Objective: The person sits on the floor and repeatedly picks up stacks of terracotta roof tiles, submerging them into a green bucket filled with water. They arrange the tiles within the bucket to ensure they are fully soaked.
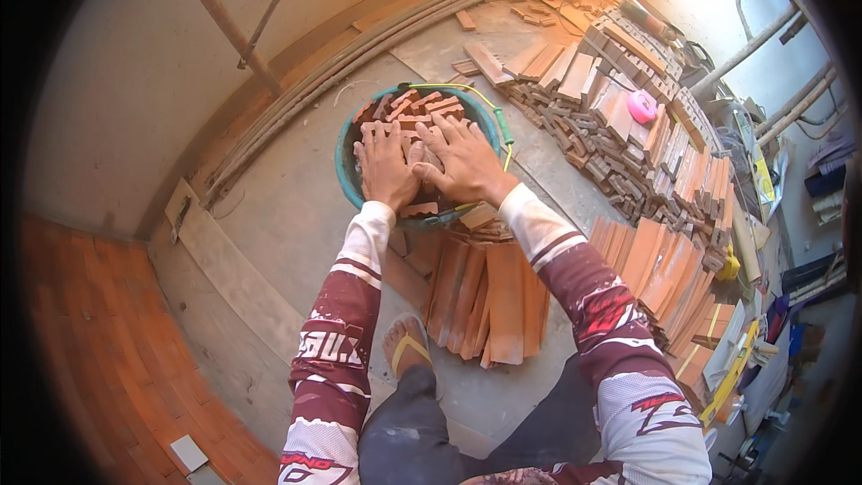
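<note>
A teal bucket (pixel 345 171) stands on the floor in front of me, filled with broken strips of orange brick tile (pixel 415 109). My left hand (pixel 387 167) lies over the near left part of the pieces, fingers stretched out and slightly apart. Beside it, my right hand (pixel 464 162) rests over the near right part, its fingers also extended and its thumb close to the left hand. Both palms face down and hide the pieces under them; neither hand grips anything visible. The bucket's yellow handle with a green grip (pixel 504 127) hangs along its right side.
Long orange tiles (pixel 485 301) are stacked just below the bucket, near my sandalled foot (pixel 407 346). A large pile of tile strips (pixel 620 139) fills the right, with a pink round object (pixel 642 106) on it. Metal pipes (pixel 220 13) stand by the left wall.
</note>
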`<state>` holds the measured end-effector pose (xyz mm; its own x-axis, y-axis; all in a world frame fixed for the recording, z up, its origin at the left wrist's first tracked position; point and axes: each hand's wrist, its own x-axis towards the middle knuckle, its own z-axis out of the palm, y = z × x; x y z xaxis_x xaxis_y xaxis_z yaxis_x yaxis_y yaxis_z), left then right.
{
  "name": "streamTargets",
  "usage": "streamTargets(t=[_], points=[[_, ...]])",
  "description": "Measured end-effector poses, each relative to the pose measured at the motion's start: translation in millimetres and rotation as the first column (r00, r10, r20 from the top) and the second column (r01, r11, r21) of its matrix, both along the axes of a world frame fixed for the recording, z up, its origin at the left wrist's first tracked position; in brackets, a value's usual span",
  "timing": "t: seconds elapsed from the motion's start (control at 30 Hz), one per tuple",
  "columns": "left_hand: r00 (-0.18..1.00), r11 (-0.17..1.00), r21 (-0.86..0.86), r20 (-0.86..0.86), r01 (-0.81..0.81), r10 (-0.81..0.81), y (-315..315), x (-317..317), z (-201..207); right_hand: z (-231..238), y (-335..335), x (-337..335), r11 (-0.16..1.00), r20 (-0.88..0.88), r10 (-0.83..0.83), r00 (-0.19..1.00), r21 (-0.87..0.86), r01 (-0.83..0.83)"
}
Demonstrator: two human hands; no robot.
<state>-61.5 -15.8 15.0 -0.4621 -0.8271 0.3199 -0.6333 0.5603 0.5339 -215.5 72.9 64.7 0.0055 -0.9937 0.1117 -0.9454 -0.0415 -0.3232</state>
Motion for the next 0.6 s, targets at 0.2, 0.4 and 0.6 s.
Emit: streamTargets(t=[0.2,0.4,0.6], points=[[0.847,0.911,0.403,-0.510,0.084,0.148,-40.1,22.8,9.6,-11.8,3.4,-59.8,0.984,0.037,-0.147,0.988,-0.100,0.150],[0.904,0.977,0.161,-0.382,-0.139,0.192,-24.4,10.1,-17.5,-8.6,-18.0,-29.5,0.985,0.020,-0.002,1.000,-0.174,0.005],[0.818,0.942,0.334,-0.548,0.023,0.174,-34.0,23.3,-27.6,-8.8,-30.2,-19.7,0.977,0.044,0.032,0.999,-0.211,-0.022]])
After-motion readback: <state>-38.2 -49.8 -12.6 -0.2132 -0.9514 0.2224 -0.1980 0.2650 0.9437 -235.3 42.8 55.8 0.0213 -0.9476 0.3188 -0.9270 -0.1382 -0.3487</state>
